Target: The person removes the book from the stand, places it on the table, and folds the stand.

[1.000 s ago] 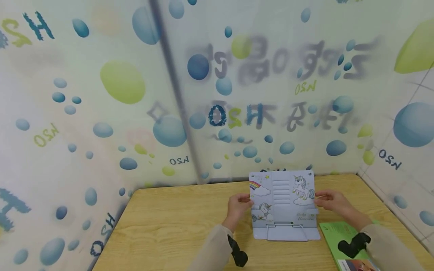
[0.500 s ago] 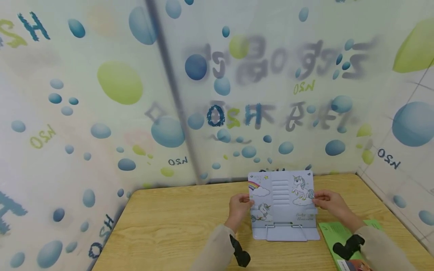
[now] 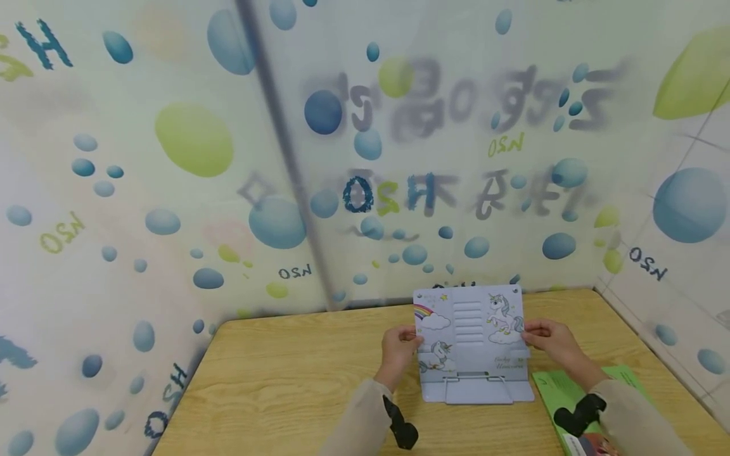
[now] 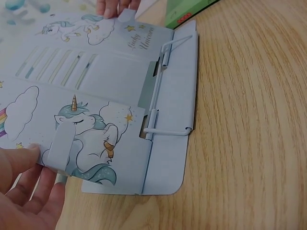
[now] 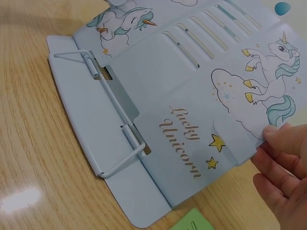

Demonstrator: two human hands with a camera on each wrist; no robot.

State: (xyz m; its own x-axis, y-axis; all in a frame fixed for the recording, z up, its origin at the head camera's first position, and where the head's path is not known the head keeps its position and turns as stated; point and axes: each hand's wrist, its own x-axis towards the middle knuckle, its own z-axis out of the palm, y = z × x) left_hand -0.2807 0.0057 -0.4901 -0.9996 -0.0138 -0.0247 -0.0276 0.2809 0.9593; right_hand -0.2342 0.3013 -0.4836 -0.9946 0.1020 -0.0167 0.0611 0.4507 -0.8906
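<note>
A pale metal book stand (image 3: 470,342) with unicorn drawings stands tilted up on the table, its base plate (image 4: 168,158) flat on the wood. My left hand (image 3: 399,351) pinches its left edge, thumb on the front and fingers behind; the left wrist view shows the same grip beside a lying unicorn. On the opposite edge my right hand (image 3: 553,345) pinches the panel below the standing unicorn, thumb in front. A white wire bracket (image 5: 103,115) is hinged along the fold between panel and base. Raised slots (image 3: 469,322) run down the panel's middle.
A green book (image 3: 561,389) lies on the table to the right of the stand, partly under my right forearm. The wooden table (image 3: 285,380) ends at a patterned wall (image 3: 365,266) just behind the stand.
The head view has shifted slightly, so everything slides a little left in it. Both hands keep their hold on the book stand, which stays in place.
</note>
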